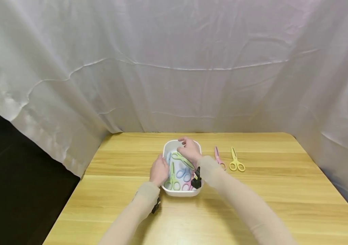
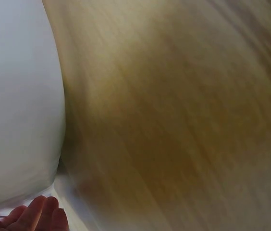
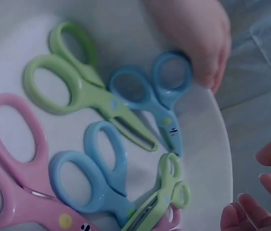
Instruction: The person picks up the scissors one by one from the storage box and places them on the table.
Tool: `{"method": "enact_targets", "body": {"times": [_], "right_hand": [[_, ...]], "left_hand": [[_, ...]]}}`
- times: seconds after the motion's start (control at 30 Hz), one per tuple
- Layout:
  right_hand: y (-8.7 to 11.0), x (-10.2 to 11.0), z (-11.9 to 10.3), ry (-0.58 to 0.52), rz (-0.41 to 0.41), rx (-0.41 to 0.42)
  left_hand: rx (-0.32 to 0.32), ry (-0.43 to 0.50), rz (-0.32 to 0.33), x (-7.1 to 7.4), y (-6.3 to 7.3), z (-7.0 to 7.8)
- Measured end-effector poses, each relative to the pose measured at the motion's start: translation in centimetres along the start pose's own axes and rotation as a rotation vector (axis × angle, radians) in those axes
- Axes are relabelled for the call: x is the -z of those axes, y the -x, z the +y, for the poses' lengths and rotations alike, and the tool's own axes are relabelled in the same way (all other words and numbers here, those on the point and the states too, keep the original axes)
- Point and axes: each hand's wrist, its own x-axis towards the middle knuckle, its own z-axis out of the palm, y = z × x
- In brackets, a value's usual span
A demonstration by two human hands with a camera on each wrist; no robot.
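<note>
Smooth plastic scissors (image 3: 91, 97) (softly glossy), wood-grained tabletop (image 1: 284, 190)

Readable text, brands, numbers: none for you to list. Marks you can see in the right wrist view, wording not legible: pink scissors (image 3: 35, 177), yellow dot and small black mark; upper blue scissors (image 3: 162, 111), likewise; upper green scissors (image 3: 85, 92), bluish mark. Left sleeve (image 1: 131, 214), head view: faint dark mark, too small to read.
</note>
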Motion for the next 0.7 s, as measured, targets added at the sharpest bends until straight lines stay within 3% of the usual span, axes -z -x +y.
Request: {"method": "enact_targets", "body": {"times": [0.27, 0.7], "right_hand": [[-0.8, -1.5, 0.8, 0.288, 0.015, 0.147], [-1.3, -3.4, 0.4, 0.593, -0.029, 0.087]], "left_hand": [[-0.028, -0.016, 0.008, -0.2, 0.0, 0.0], [-0.032, -0.027, 0.022, -0.1, 0.1, 0.0]]}}
